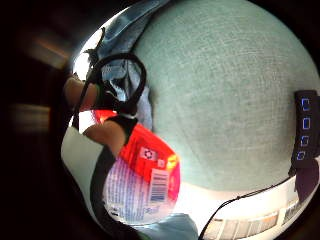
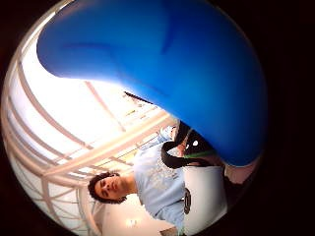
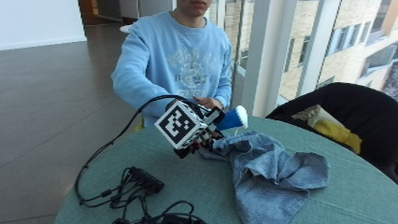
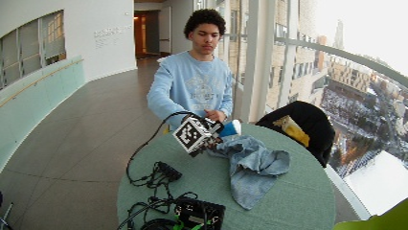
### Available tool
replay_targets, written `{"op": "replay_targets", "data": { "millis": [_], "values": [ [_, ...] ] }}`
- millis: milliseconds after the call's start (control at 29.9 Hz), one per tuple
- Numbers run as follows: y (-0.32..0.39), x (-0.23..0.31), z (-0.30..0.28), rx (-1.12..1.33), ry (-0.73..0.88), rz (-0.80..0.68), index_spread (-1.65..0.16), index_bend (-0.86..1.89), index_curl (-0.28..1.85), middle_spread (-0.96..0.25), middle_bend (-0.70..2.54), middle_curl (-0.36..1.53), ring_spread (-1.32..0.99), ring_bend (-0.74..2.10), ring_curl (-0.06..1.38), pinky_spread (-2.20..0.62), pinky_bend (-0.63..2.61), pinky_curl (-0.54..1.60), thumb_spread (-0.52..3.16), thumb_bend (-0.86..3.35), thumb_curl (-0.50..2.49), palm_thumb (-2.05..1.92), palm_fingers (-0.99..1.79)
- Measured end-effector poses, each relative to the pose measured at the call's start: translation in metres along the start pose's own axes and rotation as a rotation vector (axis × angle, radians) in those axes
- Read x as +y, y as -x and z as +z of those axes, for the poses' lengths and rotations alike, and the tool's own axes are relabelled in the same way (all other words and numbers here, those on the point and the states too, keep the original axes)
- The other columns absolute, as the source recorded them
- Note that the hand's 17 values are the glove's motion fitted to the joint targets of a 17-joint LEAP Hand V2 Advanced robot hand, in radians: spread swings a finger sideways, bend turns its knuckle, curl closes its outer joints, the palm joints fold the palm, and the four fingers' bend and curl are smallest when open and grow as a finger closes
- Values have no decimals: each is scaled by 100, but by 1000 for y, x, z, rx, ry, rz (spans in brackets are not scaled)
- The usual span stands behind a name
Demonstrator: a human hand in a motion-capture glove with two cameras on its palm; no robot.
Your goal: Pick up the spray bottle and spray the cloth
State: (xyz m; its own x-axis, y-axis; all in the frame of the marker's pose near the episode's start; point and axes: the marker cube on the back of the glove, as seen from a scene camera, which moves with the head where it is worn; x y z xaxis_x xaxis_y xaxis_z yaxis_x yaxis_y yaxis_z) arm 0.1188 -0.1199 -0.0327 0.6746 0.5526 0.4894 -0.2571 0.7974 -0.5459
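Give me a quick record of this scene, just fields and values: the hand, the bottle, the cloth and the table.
right hand: holds the spray bottle, fingers curled round it
spray bottle: blue top, red label, lifted off the table beside the cloth
cloth: blue-grey, crumpled, lying on the table
table: round, green cover
other hand: bare, behind the bottle; contact cannot be told
spraying: no mist visible

One spray bottle [image 3: 234, 118], one cloth [image 3: 271, 172], one round table [image 3: 348, 196], one black chair [image 3: 354, 112].
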Motion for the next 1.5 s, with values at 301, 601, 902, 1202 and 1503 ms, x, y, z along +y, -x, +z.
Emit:
{"op": "replay_targets", "data": {
  "millis": [301,601,902,1202,1503],
  "values": [
    [1,-1,2,14,0,1,-16,11,29,-5,33,47,1,49,40,18,27,37,101,-2,51,82,111],
    [1,1,6,20,-3,-8,-16,11,29,-5,34,47,1,49,40,18,27,37,101,-2,52,82,111],
    [34,11,5,-87,-115,-195,-16,12,30,-5,34,47,0,49,40,18,26,37,102,-2,52,82,110],
    [106,14,31,-195,-284,-522,-17,12,30,-6,33,47,0,48,39,19,25,37,101,-2,52,82,109],
    [179,-13,105,-292,-289,-775,-19,12,31,-7,32,47,-1,46,39,18,22,36,101,-2,51,82,107]
  ]
}}
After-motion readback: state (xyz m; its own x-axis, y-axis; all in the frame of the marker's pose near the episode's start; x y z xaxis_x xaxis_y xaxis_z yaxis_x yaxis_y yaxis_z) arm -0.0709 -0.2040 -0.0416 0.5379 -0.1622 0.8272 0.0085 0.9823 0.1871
